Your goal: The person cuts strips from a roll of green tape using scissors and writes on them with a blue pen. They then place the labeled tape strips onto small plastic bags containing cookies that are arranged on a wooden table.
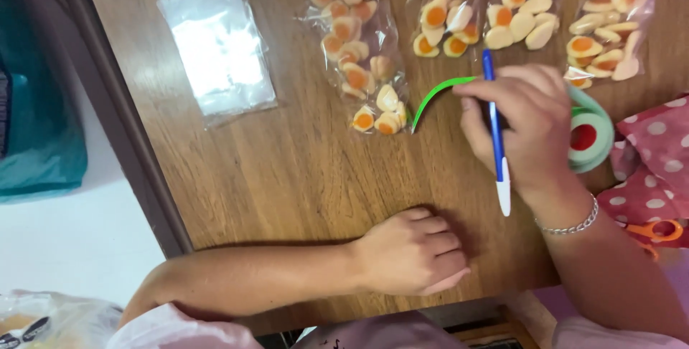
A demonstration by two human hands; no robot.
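Spreading across the view, the wooden table [287, 177] carries clear bags of fried-egg gummy sweets [359, 55] along its far edge and an empty clear bag [215, 40] to their left. A pink dotted cloth [657, 155] lies at the right. The left hand [413, 252] rests on the table, fingers curled under, holding nothing. The right hand [531, 123] grips a blue and white pen [497, 134] and pinches green tape [438, 94] pulled from a roll [592, 137] beside it.
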